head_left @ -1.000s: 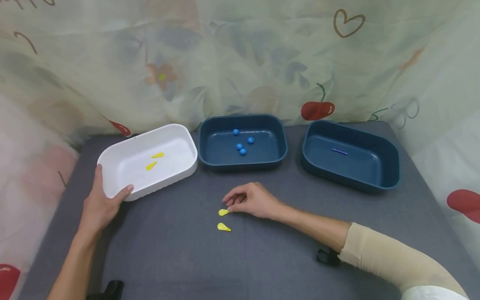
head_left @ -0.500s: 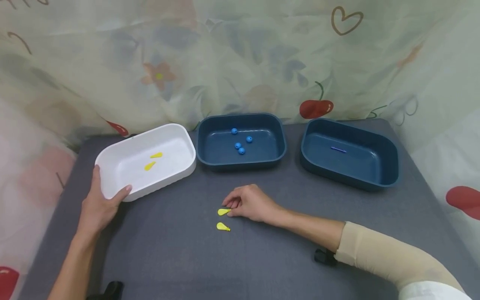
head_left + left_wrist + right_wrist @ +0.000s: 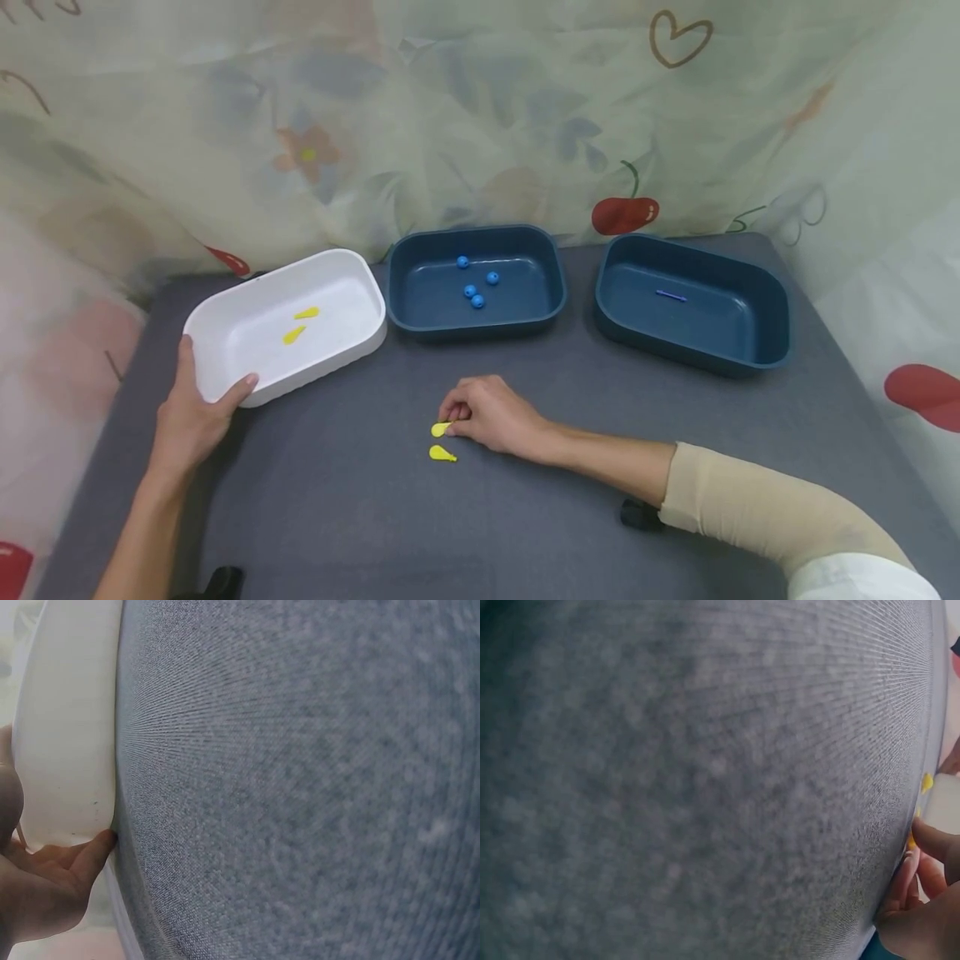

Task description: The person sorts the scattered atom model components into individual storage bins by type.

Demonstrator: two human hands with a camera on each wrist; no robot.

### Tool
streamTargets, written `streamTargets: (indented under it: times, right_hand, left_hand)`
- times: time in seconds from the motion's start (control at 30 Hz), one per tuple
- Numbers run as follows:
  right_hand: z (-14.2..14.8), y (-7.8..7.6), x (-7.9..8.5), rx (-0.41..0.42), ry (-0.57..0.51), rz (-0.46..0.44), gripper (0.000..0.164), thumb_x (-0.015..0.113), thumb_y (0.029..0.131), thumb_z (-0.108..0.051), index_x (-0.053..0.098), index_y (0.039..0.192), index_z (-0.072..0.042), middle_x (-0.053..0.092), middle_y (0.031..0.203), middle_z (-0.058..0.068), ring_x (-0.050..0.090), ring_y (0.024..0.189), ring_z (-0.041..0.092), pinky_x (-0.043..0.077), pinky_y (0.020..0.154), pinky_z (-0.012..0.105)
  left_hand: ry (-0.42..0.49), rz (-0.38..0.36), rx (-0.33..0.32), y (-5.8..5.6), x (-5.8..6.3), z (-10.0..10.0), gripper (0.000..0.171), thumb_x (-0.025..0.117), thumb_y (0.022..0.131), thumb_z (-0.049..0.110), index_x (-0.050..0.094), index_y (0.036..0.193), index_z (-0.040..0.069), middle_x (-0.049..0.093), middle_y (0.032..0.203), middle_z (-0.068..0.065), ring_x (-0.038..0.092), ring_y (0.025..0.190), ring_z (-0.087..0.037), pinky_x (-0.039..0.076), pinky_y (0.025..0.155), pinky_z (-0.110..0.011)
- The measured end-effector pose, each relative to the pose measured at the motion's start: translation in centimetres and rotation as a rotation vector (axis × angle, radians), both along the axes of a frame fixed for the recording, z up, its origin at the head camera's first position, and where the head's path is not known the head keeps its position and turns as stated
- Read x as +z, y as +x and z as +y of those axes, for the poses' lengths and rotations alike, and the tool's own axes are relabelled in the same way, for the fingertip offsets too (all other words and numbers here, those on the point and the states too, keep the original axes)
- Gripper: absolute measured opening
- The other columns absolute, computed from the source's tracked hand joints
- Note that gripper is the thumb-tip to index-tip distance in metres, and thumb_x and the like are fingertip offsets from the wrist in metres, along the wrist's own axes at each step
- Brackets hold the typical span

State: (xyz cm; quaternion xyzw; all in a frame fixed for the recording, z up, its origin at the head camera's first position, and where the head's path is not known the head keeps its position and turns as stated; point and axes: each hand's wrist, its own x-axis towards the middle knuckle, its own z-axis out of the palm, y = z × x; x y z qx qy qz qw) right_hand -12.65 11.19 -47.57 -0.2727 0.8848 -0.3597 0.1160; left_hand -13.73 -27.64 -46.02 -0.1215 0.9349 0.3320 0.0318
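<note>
My left hand grips the near-left corner of a white plastic tray, thumb on the front side and fingers at the left end. Inside it lie two yellow teardrop-shaped pieces. At the middle of the table, my right hand pinches the narrow end of another yellow teardrop-shaped piece between thumb and fingertips, low over the cloth. A similar yellow piece lies just nearer to me. In the right wrist view, the thumb and fingers close on a spot of yellow, mostly hidden.
A dark blue tray with several blue beads stands at back centre. Right of it, another dark blue tray holds a thin purple stick. Grey cloth covers the table; a printed curtain hangs behind.
My right hand has come slightly nearer, and its pinched yellow piece now sits closer to the other loose one. The left hand keeps its hold on the white tray. The head view has shifted slightly.
</note>
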Motion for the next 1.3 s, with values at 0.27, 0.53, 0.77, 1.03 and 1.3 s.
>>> streamTargets:
  times: [0.27,0.53,0.77,1.03,1.3]
  right_hand:
    - [0.1,0.0,0.3,0.018,0.036,-0.023,0.01,0.081,0.084,-0.012,0.077,0.092,-0.015,0.062,0.084,-0.01,0.056,0.073,0.003,0.049,0.067,0.017]
    - [0.0,-0.1,0.3,0.033,0.064,0.001,0.007,0.08,0.085,-0.014,0.075,0.09,-0.016,0.059,0.081,-0.011,0.055,0.072,0.004,0.048,0.066,0.017]
    - [0.1,0.1,0.3,0.029,0.053,0.012,0.008,0.079,0.087,-0.017,0.071,0.087,-0.019,0.056,0.08,-0.011,0.053,0.072,0.004,0.047,0.066,0.019]
    - [0.1,0.1,0.0,0.026,0.023,-0.003,0.009,0.077,0.089,-0.021,0.069,0.086,-0.02,0.055,0.081,-0.012,0.053,0.072,0.004,0.047,0.066,0.02]
    - [0.2,-0.9,0.4,0.071,-0.049,-0.095,0.008,0.076,0.09,-0.017,0.069,0.086,-0.019,0.063,0.077,-0.013,0.056,0.067,0.004,0.049,0.064,0.022]
  left_hand:
    - [-0.005,0.0,-0.001,0.0,0.1,0.1,0.104,0.06,0.096,0.048,-0.016,0.157,0.014,0.008,0.156,-0.036,0.019,0.135,-0.064,0.019,0.107,-0.07]
    - [-0.003,0.004,0.001,0.1,0.1,0.1,0.104,0.061,0.095,0.048,-0.016,0.157,0.015,0.008,0.156,-0.035,0.02,0.134,-0.065,0.019,0.107,-0.07]
    - [-0.002,0.019,0.003,0.0,0.0,0.2,0.103,0.062,0.096,0.046,-0.015,0.158,0.015,0.009,0.157,-0.034,0.02,0.135,-0.064,0.019,0.108,-0.069]
    - [-0.004,0.015,0.01,0.1,-0.1,0.1,0.104,0.062,0.095,0.046,-0.015,0.158,0.016,0.01,0.157,-0.035,0.021,0.134,-0.065,0.02,0.107,-0.069]
    - [0.001,0.007,0.01,0.0,0.0,0.2,0.104,0.062,0.095,0.047,-0.015,0.158,0.017,0.009,0.157,-0.034,0.021,0.134,-0.064,0.02,0.107,-0.069]
